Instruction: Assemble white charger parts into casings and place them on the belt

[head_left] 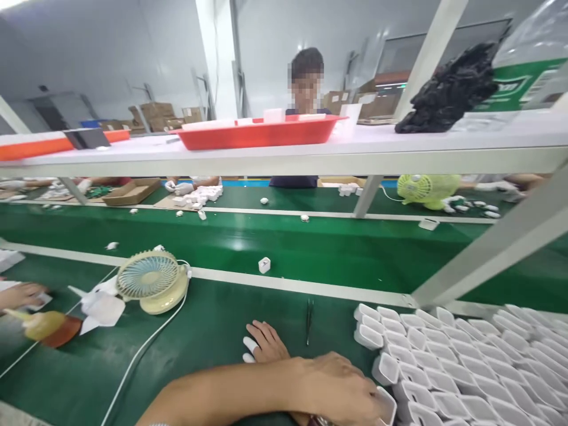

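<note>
My left arm reaches across from the lower left, over my right wrist. My left hand (pixel 344 387) is closed on a white plastic housing (pixel 389 407) at the near left edge of the densely packed white housings (pixel 461 361). Its fingertips are partly hidden. Beyond that forearm, my right hand (pixel 268 344) rests on the green work surface (pixel 213 331) with fingers stretched out and white covers on two fingertips; nothing shows in it. Black tweezers (pixel 309 322) lie just to its right.
A cream fan (pixel 151 281) with a white cable stands left, near a bottle of amber liquid (pixel 53 328) and another person's hand (pixel 24 296). Beyond the rail, a white part (pixel 264 265) sits on the green belt. A slanted post (pixel 488 248) rises right; a shelf (pixel 266 163) crosses above.
</note>
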{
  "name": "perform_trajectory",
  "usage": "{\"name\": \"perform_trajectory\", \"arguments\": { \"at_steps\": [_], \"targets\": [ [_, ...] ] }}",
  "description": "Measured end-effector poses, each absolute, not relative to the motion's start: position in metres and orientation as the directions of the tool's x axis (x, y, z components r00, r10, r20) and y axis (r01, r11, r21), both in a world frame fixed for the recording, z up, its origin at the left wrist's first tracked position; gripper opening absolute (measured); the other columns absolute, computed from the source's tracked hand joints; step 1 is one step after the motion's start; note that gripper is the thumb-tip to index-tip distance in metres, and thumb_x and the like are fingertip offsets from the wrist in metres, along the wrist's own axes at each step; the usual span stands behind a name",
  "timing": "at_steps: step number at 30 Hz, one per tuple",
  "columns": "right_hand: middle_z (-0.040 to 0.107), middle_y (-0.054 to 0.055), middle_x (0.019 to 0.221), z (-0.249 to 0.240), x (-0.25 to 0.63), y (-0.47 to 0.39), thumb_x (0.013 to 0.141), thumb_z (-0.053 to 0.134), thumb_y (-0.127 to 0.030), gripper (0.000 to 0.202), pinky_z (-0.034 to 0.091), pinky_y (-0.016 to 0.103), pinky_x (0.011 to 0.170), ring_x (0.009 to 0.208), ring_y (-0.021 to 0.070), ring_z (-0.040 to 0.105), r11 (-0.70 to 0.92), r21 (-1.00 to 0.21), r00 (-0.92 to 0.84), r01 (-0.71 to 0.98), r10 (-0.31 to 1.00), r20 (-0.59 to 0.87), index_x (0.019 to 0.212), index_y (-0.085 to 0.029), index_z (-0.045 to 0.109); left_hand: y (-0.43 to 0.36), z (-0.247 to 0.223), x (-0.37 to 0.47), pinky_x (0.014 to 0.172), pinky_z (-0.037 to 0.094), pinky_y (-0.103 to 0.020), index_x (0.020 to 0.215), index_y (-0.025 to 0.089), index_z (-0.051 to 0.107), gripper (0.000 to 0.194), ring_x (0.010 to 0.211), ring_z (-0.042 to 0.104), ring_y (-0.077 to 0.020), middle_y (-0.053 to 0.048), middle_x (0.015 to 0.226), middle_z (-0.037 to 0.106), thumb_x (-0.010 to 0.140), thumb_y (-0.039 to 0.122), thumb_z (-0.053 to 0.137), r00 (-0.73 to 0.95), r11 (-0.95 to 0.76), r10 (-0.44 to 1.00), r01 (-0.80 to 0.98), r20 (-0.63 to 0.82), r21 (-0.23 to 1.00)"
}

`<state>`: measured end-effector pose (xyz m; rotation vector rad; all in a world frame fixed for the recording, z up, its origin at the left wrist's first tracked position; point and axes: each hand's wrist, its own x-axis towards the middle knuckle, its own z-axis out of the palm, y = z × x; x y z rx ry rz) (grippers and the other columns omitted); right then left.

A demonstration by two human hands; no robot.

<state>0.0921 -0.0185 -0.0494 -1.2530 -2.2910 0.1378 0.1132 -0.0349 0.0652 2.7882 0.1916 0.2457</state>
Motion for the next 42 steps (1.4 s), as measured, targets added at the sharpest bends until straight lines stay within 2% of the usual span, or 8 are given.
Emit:
{"name": "perform_trajectory", "arguments": {
  "at_steps": [4,7,13,19,27,32,37,42],
  "targets": [
    [0.075,0.006,0.128,-0.044,0.094,-0.032,0.098,0.056,-0.019,0.034,0.059,0.051,0.103,0.121,0.0305,0.068,0.476,-0.315,-0.32,0.821,0.841,0.436,0.127,-0.029,0.071,-0.001,0.077,0.076,0.076,0.052,-0.032,0.099,0.032,0.076,0.016,0.091,0.07,-0.0243,-0.007,0.099,0.076,0.092,0.044,0.069,0.934,-0.915,0.283,0.194,0.22,0.354],
    [0.077,0.011,0.119,-0.029,0.094,-0.04,0.096,0.058,-0.02,0.032,0.06,0.053,0.1,0.111,0.0342,0.072,0.494,-0.303,-0.325,0.815,0.822,0.467,0.125,-0.026,0.071,0.04,0.084,0.035,0.081,0.053,-0.032,0.094,0.025,0.075,0.02,0.092,0.069,-0.0248,-0.007,0.097,0.073,0.089,0.043,0.072,0.82,-0.788,0.495,0.284,0.289,0.546],
    [0.069,0.012,0.137,0.004,0.091,-0.045,0.098,0.06,-0.02,0.028,0.051,0.045,0.115,0.13,0.029,0.063,0.594,-0.256,-0.399,0.763,0.743,0.537,0.124,-0.018,0.068,0.088,0.069,-0.042,0.082,0.053,-0.034,0.095,0.022,0.071,0.01,0.089,0.065,-0.0222,-0.007,0.099,0.071,0.088,0.025,0.064,0.594,-0.561,0.75,0.336,0.292,0.757],
    [0.071,0.012,0.134,0.01,0.083,-0.047,0.098,0.06,-0.021,0.023,0.048,0.042,0.116,0.127,0.0269,0.064,0.615,-0.194,-0.471,0.764,0.738,0.482,0.118,-0.016,0.07,0.104,0.041,-0.066,0.088,0.055,-0.035,0.125,0.021,0.063,0.041,0.101,0.07,-0.021,-0.01,0.114,0.073,0.083,0.019,0.06,0.468,-0.364,0.848,0.175,0.247,0.915],
    [0.075,0.011,0.11,0.027,0.075,-0.037,0.098,0.063,-0.029,0.017,0.055,0.041,0.097,0.101,0.0261,0.067,0.614,-0.06,-0.552,0.787,0.744,0.377,0.1,-0.014,0.07,0.118,0.021,-0.062,0.085,0.058,-0.037,0.11,0.015,0.071,0.044,0.1,0.072,-0.0266,-0.014,0.106,0.077,0.095,0.053,0.055,0.311,-0.163,0.938,0.001,0.155,0.987],
    [0.073,0.01,0.108,0.016,0.075,-0.035,0.096,0.066,-0.031,0.015,0.054,0.043,0.097,0.098,0.026,0.065,0.614,-0.079,-0.522,0.785,0.725,0.449,0.099,-0.016,0.068,0.113,0.02,-0.064,0.086,0.056,-0.037,0.107,0.015,0.074,0.054,0.099,0.071,-0.0275,-0.012,0.101,0.078,0.092,0.065,0.06,0.293,-0.14,0.946,-0.024,0.141,0.99],
    [0.075,0.01,0.115,-0.005,0.077,-0.032,0.097,0.063,-0.027,0.012,0.056,0.044,0.1,0.108,0.0273,0.067,0.625,-0.181,-0.443,0.759,0.7,0.56,0.103,-0.019,0.069,0.11,0.022,-0.063,0.082,0.054,-0.033,0.105,0.015,0.076,0.05,0.094,0.069,-0.0244,-0.012,0.101,0.076,0.085,0.061,0.073,0.326,-0.168,0.932,0.001,0.158,0.986],
    [0.078,0.004,0.12,-0.026,0.084,-0.018,0.104,0.054,-0.031,0.027,0.062,0.028,0.094,0.107,0.021,0.075,0.682,-0.3,-0.474,0.667,0.699,0.535,0.127,-0.026,0.067,0.104,0.023,-0.06,0.072,0.051,-0.029,0.106,0.018,0.079,0.049,0.086,0.066,-0.0207,-0.011,0.107,0.073,0.069,0.047,0.089,0.381,-0.236,0.904,0.062,0.196,0.97]
  ]
}}
